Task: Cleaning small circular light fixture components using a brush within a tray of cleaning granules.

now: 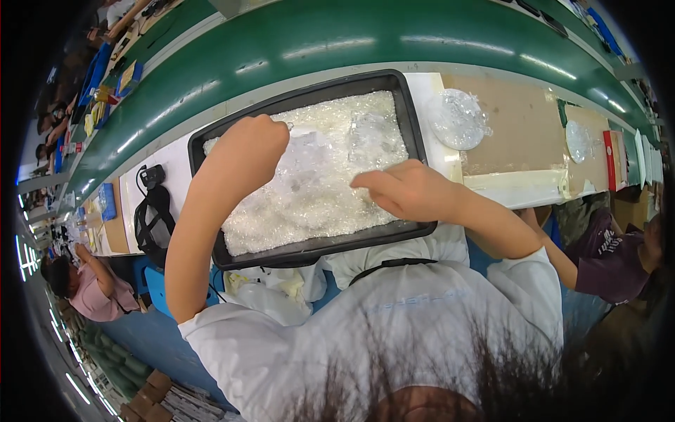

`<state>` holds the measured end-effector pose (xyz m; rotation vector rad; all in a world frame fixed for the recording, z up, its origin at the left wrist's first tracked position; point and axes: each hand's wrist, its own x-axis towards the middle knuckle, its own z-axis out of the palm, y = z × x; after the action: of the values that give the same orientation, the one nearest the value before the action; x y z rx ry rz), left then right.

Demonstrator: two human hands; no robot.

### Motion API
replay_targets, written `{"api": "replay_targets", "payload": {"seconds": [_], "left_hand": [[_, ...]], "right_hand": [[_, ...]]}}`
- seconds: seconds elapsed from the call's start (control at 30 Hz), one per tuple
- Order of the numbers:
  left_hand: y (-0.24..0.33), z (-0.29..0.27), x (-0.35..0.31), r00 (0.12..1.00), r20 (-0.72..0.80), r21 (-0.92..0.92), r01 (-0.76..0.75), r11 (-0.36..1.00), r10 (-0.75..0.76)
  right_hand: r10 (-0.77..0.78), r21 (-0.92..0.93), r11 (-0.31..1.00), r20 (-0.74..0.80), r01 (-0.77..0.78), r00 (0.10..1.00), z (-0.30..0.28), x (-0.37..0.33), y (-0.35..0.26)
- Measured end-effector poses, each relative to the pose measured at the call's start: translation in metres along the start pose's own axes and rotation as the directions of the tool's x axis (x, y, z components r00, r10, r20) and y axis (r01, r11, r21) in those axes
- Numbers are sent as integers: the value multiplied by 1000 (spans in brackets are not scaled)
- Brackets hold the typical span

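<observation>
A black rectangular tray in front of me holds a thick layer of small, clear, glittering pieces. Over the tray's left part, my left hand is closed in a fist. A tiny clear bit shows by its fingertips, but what it grips is mostly hidden. My right hand hangs over the right part, fingers bent and drawn together above the pieces; anything between them is too small to name. Flat clear plastic bags seem to lie on the pieces between and beyond my hands.
Right of the tray, a round clear plastic bag with shiny contents lies on cardboard. Black straps with a small device lie to the left. A green conveyor belt runs behind. Other people sit at both sides.
</observation>
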<state>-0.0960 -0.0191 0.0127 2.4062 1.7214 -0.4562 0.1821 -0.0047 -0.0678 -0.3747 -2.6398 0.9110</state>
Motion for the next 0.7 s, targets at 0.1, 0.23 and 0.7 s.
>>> {"api": "replay_targets", "payload": {"seconds": [0.1,0.23,0.7], "left_hand": [[5,-7,-2,998,44,-13,36,999,-35],[12,-3,-5,998,22,-23,53,998,-53],[27,8,1,912,28,191,-406,893,409]], "right_hand": [[-210,-69,978,-369,198,905,3,4,1],[-79,162,982,-101,95,992,-3,-1,-2],[-79,203,973,-134,105,988,-2,0,-6]]}}
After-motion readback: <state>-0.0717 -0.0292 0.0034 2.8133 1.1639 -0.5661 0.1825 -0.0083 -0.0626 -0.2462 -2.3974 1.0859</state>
